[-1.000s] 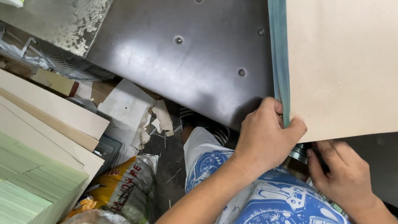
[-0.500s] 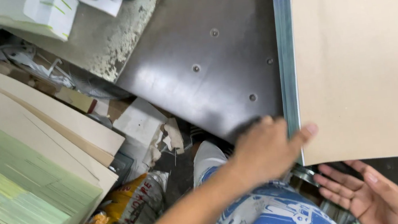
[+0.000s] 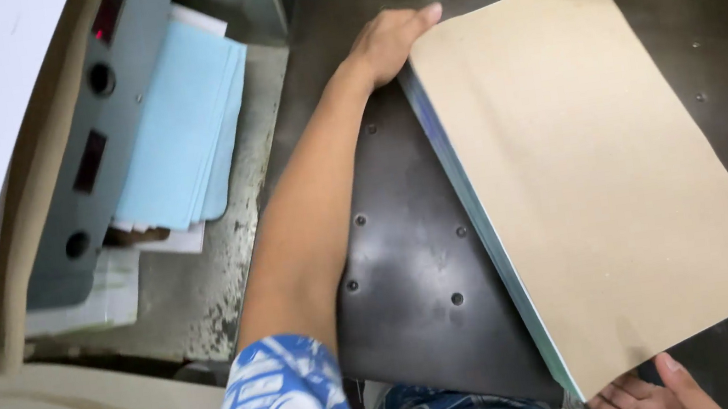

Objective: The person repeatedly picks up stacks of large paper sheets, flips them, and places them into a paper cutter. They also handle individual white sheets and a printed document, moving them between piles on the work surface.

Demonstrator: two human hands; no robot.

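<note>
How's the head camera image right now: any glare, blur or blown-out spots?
Head view: top left is blown out white; soft sheen on the dark metal table; the brown-topped paper stack is evenly lit and sharp; left hand is clear; right hand is cut by the frame edge.
</note>
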